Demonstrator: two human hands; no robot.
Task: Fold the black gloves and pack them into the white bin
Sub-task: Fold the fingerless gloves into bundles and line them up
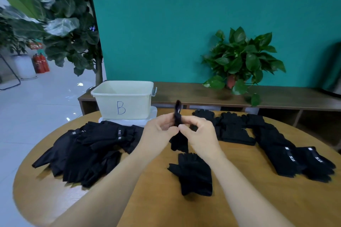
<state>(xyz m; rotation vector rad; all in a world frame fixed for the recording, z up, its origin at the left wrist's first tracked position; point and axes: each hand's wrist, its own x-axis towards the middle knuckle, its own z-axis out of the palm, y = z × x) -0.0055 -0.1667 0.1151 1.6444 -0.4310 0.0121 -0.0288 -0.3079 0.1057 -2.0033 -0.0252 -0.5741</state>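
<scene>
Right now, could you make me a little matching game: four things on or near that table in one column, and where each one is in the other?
Things:
1. white bin
2. single glove
3. potted plant
4. held glove

Places:
A. on the low shelf by the teal wall
B. pinched between both hands
C. far left edge of the table, marked B
D. flat on the table, below the hands

Pairs: 1-C, 2-D, 3-A, 4-B

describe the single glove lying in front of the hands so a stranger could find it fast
On the round wooden table, look just nearer the camera than the two hands pinching a glove. The lone black glove lies flat there, apart from the heaps on either side, touching no other glove on the table.
</scene>
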